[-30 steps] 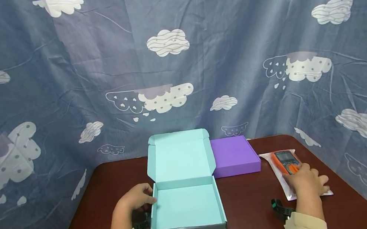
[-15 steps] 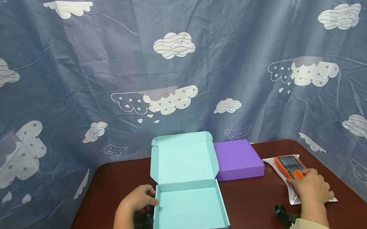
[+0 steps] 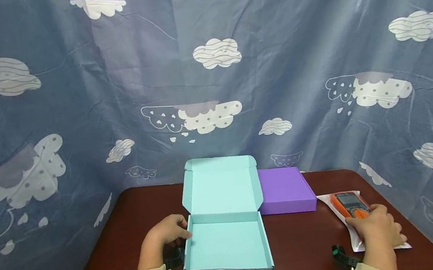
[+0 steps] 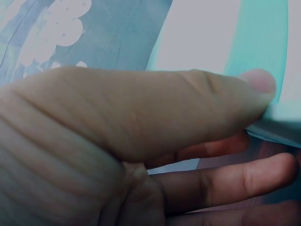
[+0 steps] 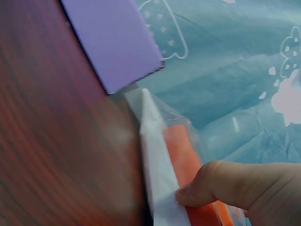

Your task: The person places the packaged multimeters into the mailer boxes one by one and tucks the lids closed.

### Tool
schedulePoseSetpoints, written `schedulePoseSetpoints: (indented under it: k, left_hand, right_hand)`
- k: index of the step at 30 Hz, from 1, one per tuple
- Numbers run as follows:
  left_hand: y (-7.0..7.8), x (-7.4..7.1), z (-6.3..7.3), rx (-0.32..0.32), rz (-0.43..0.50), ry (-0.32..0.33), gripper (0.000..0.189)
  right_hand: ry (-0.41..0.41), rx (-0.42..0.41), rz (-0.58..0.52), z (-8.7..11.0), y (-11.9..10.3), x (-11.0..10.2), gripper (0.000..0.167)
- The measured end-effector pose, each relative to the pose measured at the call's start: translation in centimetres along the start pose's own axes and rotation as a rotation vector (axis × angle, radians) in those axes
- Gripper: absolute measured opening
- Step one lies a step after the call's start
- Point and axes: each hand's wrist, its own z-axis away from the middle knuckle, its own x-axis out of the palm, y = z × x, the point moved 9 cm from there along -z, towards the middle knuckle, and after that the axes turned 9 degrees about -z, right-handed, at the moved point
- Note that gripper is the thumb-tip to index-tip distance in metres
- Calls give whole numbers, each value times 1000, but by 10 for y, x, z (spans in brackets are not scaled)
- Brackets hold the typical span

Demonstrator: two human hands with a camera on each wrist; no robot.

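A light blue cardboard box [image 3: 228, 248] stands with its lid raised. My left hand [image 3: 169, 230] is at its left wall, thumb over the top edge and fingers outside, pinching the wall. In the left wrist view the thumb [image 4: 188, 103] covers part of that contact. On the right, an orange multimeter [image 3: 349, 202] with a dark screen lies in a clear and white plastic bag [image 3: 355, 239]. My right hand [image 3: 378, 225] grips its lower part from above. The right wrist view shows the thumb [image 5: 211, 186] against the multimeter's side; the other fingers are hidden there.
A shut purple box [image 3: 285, 189] sits behind and right of the light blue box, left of the bag. All rest on a dark red-brown table [image 3: 299, 240]. A blue cloud-patterned curtain [image 3: 211, 87] hangs close behind and along both sides.
My right hand has settled its grip on the multimeter, and the bag has shifted slightly toward me. The left hand stays at the box wall. The head view has turned a little left.
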Motion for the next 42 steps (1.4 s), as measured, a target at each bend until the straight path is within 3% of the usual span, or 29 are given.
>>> schedulePoseSetpoints:
  k: [6, 11, 18, 23, 30, 42]
  left_hand:
    - [9, -2, -10, -12, -26, -3, 21]
    - [2, -2, -4, -40, -15, -21, 21]
    - [0, -9, 3, -17, -17, -35, 25]
    - [1, -7, 2, -8, -30, -53, 37]
    - [4, -5, -1, 8, -50, -61, 33]
    - [3, -2, -4, -9, -50, -63, 34]
  right_hand:
    - [-31, -14, 15, -1, 0, -18, 104]
    - [-28, -78, 22, 4, -20, -24, 103]
    - [1, -180, 40, 10, -45, -31, 104]
    - [10, -202, 49, 15, -46, -41, 106]
    - [6, -231, 56, 22, -43, -51, 109]
    - [-81, -381, 77, 28, -52, -47, 109]
